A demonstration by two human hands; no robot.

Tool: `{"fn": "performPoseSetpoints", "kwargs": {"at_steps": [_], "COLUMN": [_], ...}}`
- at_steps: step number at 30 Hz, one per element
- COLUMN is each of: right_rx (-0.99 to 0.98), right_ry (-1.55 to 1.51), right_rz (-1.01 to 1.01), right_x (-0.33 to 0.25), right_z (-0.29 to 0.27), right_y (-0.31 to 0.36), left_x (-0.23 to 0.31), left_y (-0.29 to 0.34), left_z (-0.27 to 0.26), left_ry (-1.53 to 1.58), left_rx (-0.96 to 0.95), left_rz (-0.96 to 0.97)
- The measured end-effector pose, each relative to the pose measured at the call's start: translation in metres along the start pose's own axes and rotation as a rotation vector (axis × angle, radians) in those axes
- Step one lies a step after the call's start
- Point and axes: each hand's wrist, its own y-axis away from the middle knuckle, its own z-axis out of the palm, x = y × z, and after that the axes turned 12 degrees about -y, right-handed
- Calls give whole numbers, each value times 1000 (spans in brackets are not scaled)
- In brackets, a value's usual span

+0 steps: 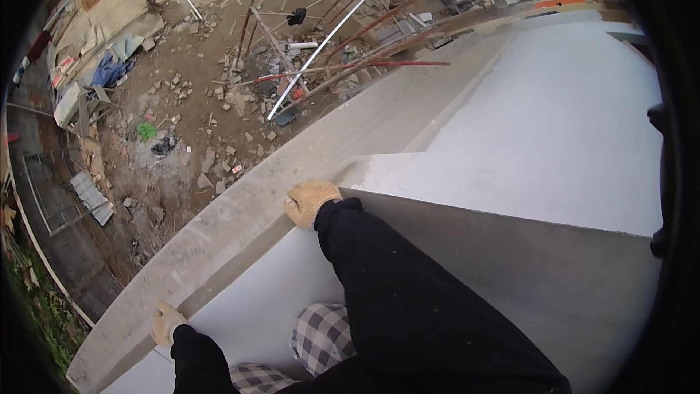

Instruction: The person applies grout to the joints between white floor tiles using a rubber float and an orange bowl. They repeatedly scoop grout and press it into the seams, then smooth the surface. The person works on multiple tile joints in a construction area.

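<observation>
Both of my hands wear cream knitted work gloves and reach out to a long concrete ledge (240, 208). My left hand (166, 323) is closed, its fingers curled at the ledge's inner edge, beside a smooth white panel (266, 277) in front of me. Farther up the same edge, my right hand (311, 202) is closed too, near the corner of a raised block with a white top (525, 124) and a grey side face (481, 237). What lies under the curled fingers of either hand is hidden. My checkered trouser legs (322, 335) show below, between my black sleeves.
Beyond the ledge the ground drops well below, strewn with rubble (175, 91). Rusty poles (394, 18) and a long white pole (321, 55) stand or lean there. A blue cloth (111, 71) lies at the far left. Green plants (40, 321) grow at the lower left.
</observation>
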Motion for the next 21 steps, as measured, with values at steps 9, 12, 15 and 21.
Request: {"fn": "performPoseSetpoints", "kwargs": {"at_steps": [9,12,15,21], "right_rx": [14,4,18,8], "right_ry": [-28,-6,7,13], "right_rz": [-8,1,-10,-6], "right_x": [2,3,3,6], "right_z": [1,1,3,6], "right_y": [0,-1,-1,-2], "left_x": [-4,-7,-6,2], "left_y": [-13,-16,-14,-3], "left_z": [22,29,31,7], "left_ry": [78,12,2,-36], "left_rx": [140,202,279,-28], "left_rz": [-100,-76,-52,-84]}}
